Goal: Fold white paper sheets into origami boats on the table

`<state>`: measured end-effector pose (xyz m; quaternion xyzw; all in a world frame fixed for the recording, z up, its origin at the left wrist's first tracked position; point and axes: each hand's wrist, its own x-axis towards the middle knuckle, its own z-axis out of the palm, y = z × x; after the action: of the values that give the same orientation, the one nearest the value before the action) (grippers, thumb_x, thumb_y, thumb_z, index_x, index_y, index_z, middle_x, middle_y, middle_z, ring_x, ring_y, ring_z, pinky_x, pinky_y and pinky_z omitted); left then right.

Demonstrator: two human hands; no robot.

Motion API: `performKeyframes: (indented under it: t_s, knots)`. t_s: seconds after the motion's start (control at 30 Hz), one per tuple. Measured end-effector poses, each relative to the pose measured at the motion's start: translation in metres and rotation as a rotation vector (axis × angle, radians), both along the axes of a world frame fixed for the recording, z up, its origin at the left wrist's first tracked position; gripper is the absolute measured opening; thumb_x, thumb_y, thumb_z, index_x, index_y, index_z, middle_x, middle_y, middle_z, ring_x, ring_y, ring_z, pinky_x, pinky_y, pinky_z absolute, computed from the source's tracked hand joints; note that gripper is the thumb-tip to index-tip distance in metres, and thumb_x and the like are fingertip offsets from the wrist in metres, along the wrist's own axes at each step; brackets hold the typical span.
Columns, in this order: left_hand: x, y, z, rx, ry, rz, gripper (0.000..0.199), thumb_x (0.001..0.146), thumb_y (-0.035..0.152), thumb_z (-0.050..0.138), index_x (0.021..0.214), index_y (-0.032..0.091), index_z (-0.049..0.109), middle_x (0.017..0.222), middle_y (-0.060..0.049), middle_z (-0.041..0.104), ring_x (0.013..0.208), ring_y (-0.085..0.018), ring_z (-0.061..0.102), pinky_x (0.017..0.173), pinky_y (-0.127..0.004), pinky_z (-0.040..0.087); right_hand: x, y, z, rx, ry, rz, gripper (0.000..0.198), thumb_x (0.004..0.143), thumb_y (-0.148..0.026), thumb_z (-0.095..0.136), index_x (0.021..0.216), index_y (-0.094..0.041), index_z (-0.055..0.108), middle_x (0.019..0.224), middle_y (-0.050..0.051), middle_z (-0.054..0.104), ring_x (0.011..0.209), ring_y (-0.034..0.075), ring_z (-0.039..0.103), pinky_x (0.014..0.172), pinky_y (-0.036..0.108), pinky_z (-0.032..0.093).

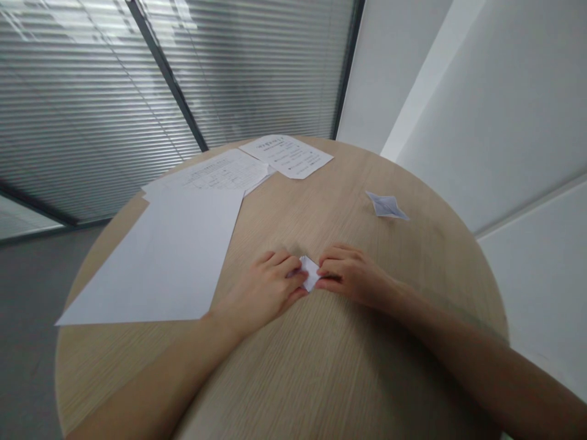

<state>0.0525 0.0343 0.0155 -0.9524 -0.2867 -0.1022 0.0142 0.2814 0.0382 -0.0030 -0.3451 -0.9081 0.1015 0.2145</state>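
Observation:
Between my two hands is a small piece of folded white paper [310, 273], just above or on the tabletop; which of the two I cannot tell. My left hand [270, 282] pinches its left side with thumb and fingers. On the right side, the fingertips of my right hand [351, 275] grip the edge. Fingers cover both ends of the paper, so only its pale middle shows. Farther back to the right lies a folded paper boat [387, 206] with two pointed ends, touched by neither hand.
A large blank white sheet [160, 263] lies on the left of the round wooden table [293, 379], jutting past its edge. Behind it are gridded sheets [220, 174] and a printed page [288, 156]. Blinds [257, 73] and a white wall [509, 91] stand beyond the table.

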Motion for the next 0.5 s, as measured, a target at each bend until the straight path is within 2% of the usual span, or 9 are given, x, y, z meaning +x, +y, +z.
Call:
performKeyframes:
  t_s: [0.23,0.37,0.5]
  knots:
    - [0.004,0.002,-0.006,-0.011,-0.113,-0.018,0.031,0.101,0.025,0.042,0.091,0.015,0.069,0.085,-0.006,0.064,0.078,-0.020,0.056,0.074,-0.036,0.047,-0.003,-0.002,0.003,-0.050,-0.001,-0.071,0.019,0.090,-0.030,0.066,0.076,-0.016,0.067,0.081,0.006,0.068,0.083,0.018,0.060,0.079,0.030,0.044]
    - [0.006,0.009,-0.009,-0.126,-0.230,0.050,0.034,0.102,0.027,0.040,0.084,0.015,0.067,0.081,-0.006,0.066,0.077,-0.019,0.058,0.074,-0.034,0.048,-0.009,-0.003,0.010,-0.074,-0.081,-0.129,0.022,0.094,-0.025,0.060,0.076,-0.015,0.068,0.081,0.006,0.069,0.083,0.019,0.060,0.079,0.030,0.043]
    - [0.002,0.013,-0.009,-0.247,-0.314,0.145,0.032,0.100,0.031,0.047,0.079,0.017,0.067,0.077,-0.004,0.065,0.077,-0.018,0.059,0.071,-0.031,0.047,-0.015,-0.002,0.015,-0.112,-0.107,-0.170,0.023,0.094,-0.024,0.059,0.074,-0.016,0.066,0.078,0.005,0.067,0.080,0.018,0.059,0.077,0.031,0.041]
